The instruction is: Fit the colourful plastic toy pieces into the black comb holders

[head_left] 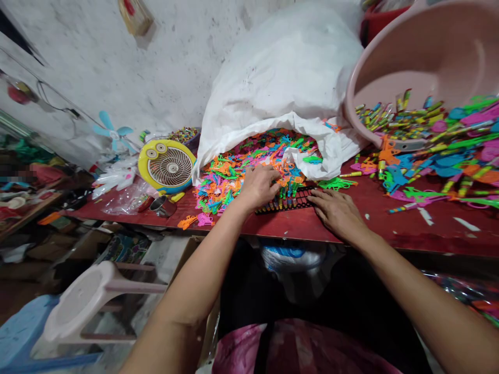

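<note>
The left hand (259,187) curls at a black rack (300,200), grip unclear, bright plastic pieces (230,179) just beside it; the right hand (336,213) lies open and flat against the rack's far end.

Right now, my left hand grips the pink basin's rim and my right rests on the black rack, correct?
No, the head view shows your left hand on the heap of colourful plastic pieces. Your right hand rests on the black rack.

Plastic pieces (230,179): neon pink, orange, green, blue, all mixed. Tabletop (390,228) dark red (white chipped flecks). Basin (424,62) pale pink, sack (280,67) white, rack (300,200) black, fan (148,153) yellow.
</note>
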Tool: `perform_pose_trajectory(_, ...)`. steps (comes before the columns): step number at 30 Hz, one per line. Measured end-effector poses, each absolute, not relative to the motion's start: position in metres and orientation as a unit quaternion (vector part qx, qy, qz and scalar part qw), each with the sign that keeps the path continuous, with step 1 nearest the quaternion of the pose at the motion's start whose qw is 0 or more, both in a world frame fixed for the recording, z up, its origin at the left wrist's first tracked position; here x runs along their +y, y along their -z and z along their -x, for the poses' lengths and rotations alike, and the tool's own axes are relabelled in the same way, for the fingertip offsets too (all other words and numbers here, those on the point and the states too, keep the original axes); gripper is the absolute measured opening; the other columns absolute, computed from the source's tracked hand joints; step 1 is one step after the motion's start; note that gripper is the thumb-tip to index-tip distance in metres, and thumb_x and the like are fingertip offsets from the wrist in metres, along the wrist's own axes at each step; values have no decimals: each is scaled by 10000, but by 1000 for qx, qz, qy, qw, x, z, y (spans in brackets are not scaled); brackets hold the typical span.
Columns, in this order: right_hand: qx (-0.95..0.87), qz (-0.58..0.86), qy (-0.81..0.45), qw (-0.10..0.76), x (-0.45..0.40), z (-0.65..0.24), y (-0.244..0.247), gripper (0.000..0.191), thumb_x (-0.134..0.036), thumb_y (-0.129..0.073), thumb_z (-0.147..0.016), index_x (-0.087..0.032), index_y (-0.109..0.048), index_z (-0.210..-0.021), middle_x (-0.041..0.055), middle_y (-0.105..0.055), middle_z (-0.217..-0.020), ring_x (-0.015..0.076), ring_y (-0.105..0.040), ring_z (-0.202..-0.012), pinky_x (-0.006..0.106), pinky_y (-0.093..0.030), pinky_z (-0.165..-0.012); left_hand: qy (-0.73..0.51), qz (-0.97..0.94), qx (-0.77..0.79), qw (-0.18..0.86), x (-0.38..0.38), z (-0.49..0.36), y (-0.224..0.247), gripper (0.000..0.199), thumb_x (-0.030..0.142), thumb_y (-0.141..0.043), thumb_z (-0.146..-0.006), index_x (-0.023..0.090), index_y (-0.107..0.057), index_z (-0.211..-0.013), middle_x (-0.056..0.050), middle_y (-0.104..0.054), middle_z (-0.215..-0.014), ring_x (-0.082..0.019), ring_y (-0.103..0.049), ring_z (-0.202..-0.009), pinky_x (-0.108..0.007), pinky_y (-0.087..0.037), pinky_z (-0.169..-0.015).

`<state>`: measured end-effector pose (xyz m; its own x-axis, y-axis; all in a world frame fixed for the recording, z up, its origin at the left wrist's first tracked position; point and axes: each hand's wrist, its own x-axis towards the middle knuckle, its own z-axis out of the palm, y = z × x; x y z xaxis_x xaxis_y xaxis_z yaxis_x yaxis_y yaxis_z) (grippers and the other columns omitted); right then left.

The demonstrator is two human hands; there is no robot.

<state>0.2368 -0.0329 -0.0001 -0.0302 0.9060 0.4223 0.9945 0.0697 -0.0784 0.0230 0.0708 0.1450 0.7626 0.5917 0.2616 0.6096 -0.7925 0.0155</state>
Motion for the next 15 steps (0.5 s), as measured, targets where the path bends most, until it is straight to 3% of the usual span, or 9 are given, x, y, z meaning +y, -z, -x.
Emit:
perform_pose_trajectory(5,-711,666,124,190,-34,-236,-1,390,-286,-410,-979,-234,-645,-1286,32,-582,-1408,290,-495,-1257,438,-388,-964,116,937,-325,48,67,-23,-141,162,255,-553,-903,207,-687,-825,-57,-678,-951,-255,-608,-943,-398,-411,-835)
perform_pose_trajectory(8,-710,666,122,191,-34,-235,-2,383,-277,-414,-978,-234,-650,-1277,33,-588,-1401,286,-498,-1249,433,-396,-948,147,930,-333,47,64,-21,-136,156,255,-551,-917,206,-695,-887,-63,-681,-984,-249,-616,-961,-398,-421,-858)
perform_pose_trajectory(12,-710,666,124,191,-34,-235,-3,384,-277,-414,-979,-232,-649,-1278,36,-585,-1404,295,-496,-1245,436,-396,-940,280,910,-304,37,51,-11,-127,291,307,-587,-927,210,-632,-1198,-92,-644,-1179,-243,-577,-1119,-390,-420,-951)
perform_pose_trajectory(15,-709,667,125,191,-34,-235,-2,380,-273,-421,-974,-237,-651,-1275,31,-587,-1403,298,-501,-1231,440,-393,-936,399,853,-335,25,27,-2,-110,251,323,-522,-972,212,-655,-1154,-83,-665,-1095,-212,-595,-1062,-375,-439,-947)
